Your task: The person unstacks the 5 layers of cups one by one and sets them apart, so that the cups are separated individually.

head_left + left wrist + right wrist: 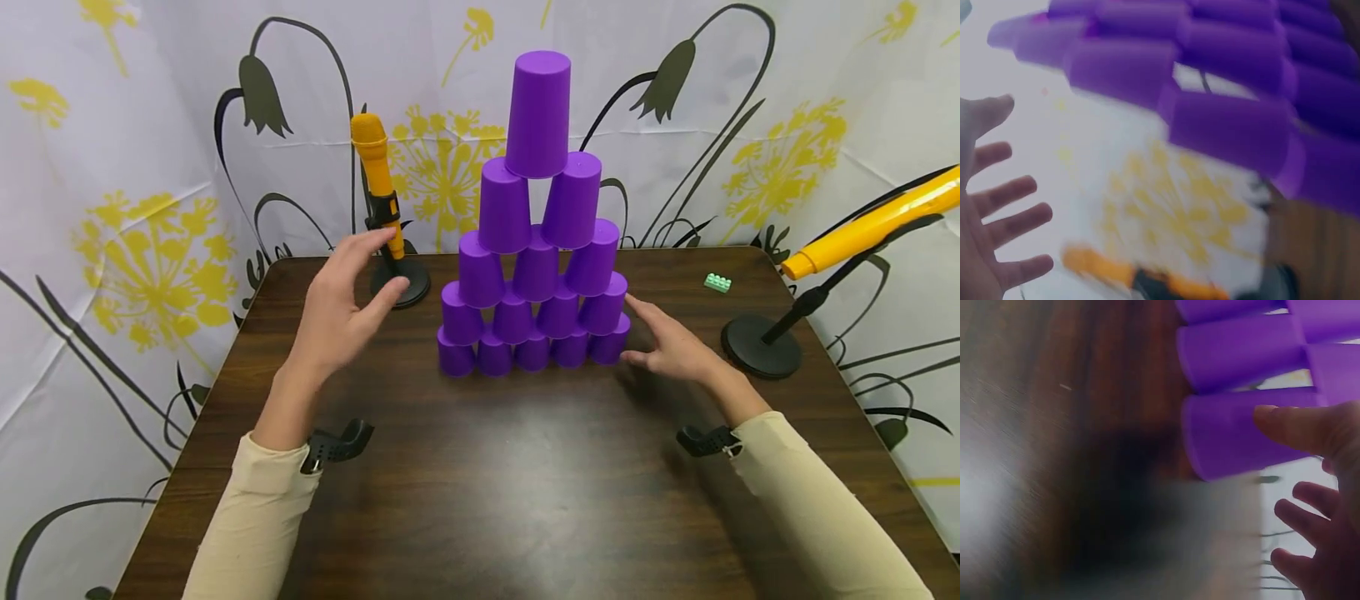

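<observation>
Head view: dark table (pixel 525 467) gives purple cup pyramid (pixel 536 262) flat footing toward far side; cups (pixel 538 115) inverted, each upper one straddling two below, likely for balance. Black stands (pixel 761 346) prop orange microphone (pixel 378 171) near-upright at left, orange handle (pixel 870 221) aslant at right. Left hand (pixel 340 307), fingers spread, holds nothing, apart from cups. Right hand (pixel 671 343) beside bottom-right cup (pixel 609 343), fingers loosely extended, gripping nothing; contact unclear. Green toy brick (pixel 717 282) near far edge. No readable writing or brand.
</observation>
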The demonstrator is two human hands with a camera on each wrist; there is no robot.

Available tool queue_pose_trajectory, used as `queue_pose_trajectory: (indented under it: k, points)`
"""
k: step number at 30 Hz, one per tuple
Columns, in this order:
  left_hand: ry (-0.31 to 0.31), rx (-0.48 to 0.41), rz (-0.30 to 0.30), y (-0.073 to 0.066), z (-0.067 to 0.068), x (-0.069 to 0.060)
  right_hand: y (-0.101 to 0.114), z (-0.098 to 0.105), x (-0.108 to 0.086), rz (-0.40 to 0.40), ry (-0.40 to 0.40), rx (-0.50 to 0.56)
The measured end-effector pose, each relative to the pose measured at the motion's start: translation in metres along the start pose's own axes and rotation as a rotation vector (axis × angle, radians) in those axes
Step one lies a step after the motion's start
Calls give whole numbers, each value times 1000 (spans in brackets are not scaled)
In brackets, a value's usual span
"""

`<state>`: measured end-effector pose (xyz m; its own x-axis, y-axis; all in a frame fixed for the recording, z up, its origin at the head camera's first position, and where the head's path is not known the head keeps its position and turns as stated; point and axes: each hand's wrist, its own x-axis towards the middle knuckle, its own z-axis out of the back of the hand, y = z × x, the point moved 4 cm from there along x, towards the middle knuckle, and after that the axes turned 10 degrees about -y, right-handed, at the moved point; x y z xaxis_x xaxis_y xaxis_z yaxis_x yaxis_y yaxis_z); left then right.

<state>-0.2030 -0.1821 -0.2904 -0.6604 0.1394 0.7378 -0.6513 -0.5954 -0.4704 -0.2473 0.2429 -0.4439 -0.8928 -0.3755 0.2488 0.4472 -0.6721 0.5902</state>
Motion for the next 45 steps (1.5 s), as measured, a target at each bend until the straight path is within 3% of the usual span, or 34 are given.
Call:
queue_pose_trajectory:
  k: [2, 5, 8, 13, 17, 21, 25, 36, 40, 45]
  points:
    - [-16, -97, 0, -25, -1, 24, -4, -10, -2, -15, -1, 47]
    - [6, -208, 45, -61, -5, 56, -10, -22, -4, -53, -25, 102]
    - [55, -273, 119, -84, -14, 83, -14, -30, -6, -104, -64, 130]
    - [125, -355, 193, -83, -41, 119, -16, -37, -6, -151, -117, 131]
    - [142, -445, 228, -76, -58, 137, -16, -39, -6, -160, -132, 119]
    - [152, -540, 243, -76, -71, 145, -16, -41, -7, -167, -132, 92]
    - [149, -558, 264, -76, -78, 146, -17, -41, -7, -168, -128, 85]
    - [112, -578, 230, -78, -81, 146, -17, -38, -8, -178, -89, 76]
    - [67, -636, 217, -80, -72, 146, -18, -38, -8, -184, -81, 75]
    - [-46, -690, 191, -74, -40, 136, -19, -39, -8, -189, -71, 77]
